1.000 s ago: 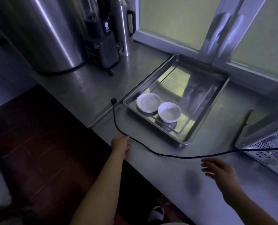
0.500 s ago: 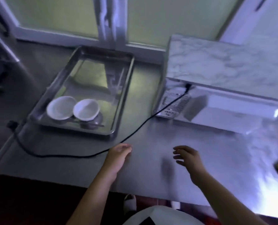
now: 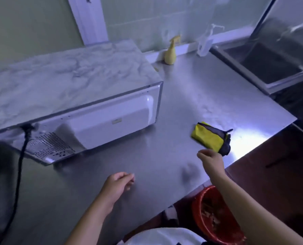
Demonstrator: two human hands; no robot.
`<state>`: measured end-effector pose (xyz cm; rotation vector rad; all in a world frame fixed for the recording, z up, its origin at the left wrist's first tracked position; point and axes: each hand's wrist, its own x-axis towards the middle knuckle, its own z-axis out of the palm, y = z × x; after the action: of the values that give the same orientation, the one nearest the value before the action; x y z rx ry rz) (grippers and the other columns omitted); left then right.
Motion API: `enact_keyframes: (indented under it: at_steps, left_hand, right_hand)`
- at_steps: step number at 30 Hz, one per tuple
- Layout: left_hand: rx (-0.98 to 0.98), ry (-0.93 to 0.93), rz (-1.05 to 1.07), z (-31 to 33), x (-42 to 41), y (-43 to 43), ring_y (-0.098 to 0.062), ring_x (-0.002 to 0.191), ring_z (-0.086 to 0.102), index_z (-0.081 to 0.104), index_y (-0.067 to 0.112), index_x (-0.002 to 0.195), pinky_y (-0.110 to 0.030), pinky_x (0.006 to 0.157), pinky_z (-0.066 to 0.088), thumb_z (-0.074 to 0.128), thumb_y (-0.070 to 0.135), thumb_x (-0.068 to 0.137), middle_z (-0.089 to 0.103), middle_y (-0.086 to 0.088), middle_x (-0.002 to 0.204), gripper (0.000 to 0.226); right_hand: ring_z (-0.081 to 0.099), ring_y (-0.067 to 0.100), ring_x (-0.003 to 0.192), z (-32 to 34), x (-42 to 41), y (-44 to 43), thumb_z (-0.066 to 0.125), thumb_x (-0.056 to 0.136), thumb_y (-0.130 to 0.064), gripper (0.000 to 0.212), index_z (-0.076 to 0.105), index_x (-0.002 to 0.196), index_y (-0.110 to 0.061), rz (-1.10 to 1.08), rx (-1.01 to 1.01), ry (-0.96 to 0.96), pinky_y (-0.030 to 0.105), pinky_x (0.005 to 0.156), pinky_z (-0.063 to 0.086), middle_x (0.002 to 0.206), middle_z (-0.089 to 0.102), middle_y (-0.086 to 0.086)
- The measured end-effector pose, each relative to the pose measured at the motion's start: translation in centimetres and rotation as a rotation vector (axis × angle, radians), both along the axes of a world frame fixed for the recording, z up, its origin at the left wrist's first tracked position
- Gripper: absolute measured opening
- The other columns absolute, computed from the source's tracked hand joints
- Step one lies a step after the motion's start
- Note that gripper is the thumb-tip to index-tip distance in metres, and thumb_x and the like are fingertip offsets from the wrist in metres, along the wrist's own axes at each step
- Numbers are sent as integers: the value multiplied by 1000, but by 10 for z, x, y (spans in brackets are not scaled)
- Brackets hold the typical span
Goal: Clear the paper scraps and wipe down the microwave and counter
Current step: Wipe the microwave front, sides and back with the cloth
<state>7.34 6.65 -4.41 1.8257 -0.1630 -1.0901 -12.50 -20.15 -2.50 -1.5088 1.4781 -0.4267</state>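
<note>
The microwave (image 3: 72,96), with a marble-patterned top, stands on the steel counter (image 3: 191,96) with its white back panel facing me. A folded yellow and dark cloth (image 3: 209,137) lies on the counter to the microwave's right. My right hand (image 3: 211,161) hovers just short of the cloth's near corner, its fingers bent downward and holding nothing. My left hand (image 3: 119,183) hangs over the counter's front part, loosely curled and empty. No paper scraps show on the counter.
A black power cord (image 3: 20,165) runs down from the microwave's back at the left. A yellow spray bottle (image 3: 171,53) and a clear plastic item (image 3: 204,44) stand by the back wall. A sink (image 3: 271,69) lies far right. A red bucket (image 3: 216,214) sits below the counter edge.
My view has swung right, away from the metal tray with its bowls, onto the microwave and cloth. My right hand has reached forward to the cloth; my left hand trails behind.
</note>
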Motion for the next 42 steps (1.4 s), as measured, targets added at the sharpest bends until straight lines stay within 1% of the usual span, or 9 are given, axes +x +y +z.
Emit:
enact_keyframes:
  at_steps: [6, 11, 14, 19, 23, 28, 33, 38, 42]
  left_hand:
    - [79, 10, -25, -2, -28, -80, -17, 86, 70, 76, 15, 91, -30, 76, 54, 61, 20, 97, 77, -1, 92, 17]
    - [141, 23, -6, 2, -48, -111, -15, 84, 69, 75, 15, 95, -27, 73, 54, 61, 14, 96, 76, -1, 93, 15]
    - [167, 24, 27, 4, -55, -117, -14, 82, 69, 75, 15, 96, -26, 73, 53, 61, 13, 96, 77, -1, 93, 15]
    - [180, 6, 48, 9, -58, -122, -16, 86, 71, 75, 16, 98, -28, 76, 55, 60, 13, 96, 77, -1, 95, 15]
    - [154, -8, 38, 13, -58, -130, -15, 86, 70, 74, 16, 99, -31, 79, 54, 60, 13, 96, 76, -2, 97, 15]
    - [131, -24, -15, 20, -59, -136, -12, 85, 70, 74, 18, 97, -30, 80, 54, 60, 13, 95, 76, -3, 99, 15]
    - [-4, -117, -70, 36, -55, -130, -11, 93, 69, 74, 33, 95, -24, 82, 53, 74, 23, 83, 74, 0, 100, 16]
    - [-181, -197, -270, 74, -39, -116, 8, 123, 48, 43, 50, 134, -15, 98, 38, 85, 59, 54, 53, 24, 132, 90]
    - [-491, -108, -314, 112, -23, -90, -7, 118, 62, 63, 41, 123, -22, 92, 51, 81, 41, 76, 68, 12, 125, 49]
  right_hand:
    - [58, 37, 111, -21, -17, -152, 64, 83, -17, 35, 66, 117, -18, 292, -203, 375, 40, 78, 47, 116, 64, 10]
    - [47, 32, 130, -38, 8, -224, 67, 86, -46, 71, 40, 148, -24, 660, -166, 645, 44, 101, 36, 139, 54, 7]
    - [50, 31, 121, -46, 24, -238, 72, 79, -53, 69, 49, 136, -22, 774, -178, 703, 43, 90, 36, 130, 55, 6]
    - [51, 20, 72, -39, 39, -249, 77, 80, -33, 34, 52, 93, -15, 877, -115, 657, 32, 56, 38, 92, 56, 6]
    - [44, 21, 66, -32, 37, -245, 67, 82, -17, 18, 51, 84, -10, 908, -192, 652, 29, 52, 29, 79, 47, 4]
    - [32, 21, 63, -22, 22, -227, 64, 81, -6, 28, 38, 76, -14, 815, -154, 437, 32, 57, 22, 72, 38, 4]
    - [42, 15, 61, 26, 20, -169, 67, 75, -4, 25, 47, 82, -17, 804, -263, 221, 29, 53, 27, 72, 50, -5]
    - [55, 15, 66, 100, 34, -77, 73, 77, 7, 32, 52, 83, -17, 737, -27, -324, 26, 56, 45, 77, 62, -1]
    - [66, 20, 69, 134, 49, -8, 75, 78, 6, 31, 57, 93, -15, 649, 254, -701, 27, 55, 52, 85, 71, 7]
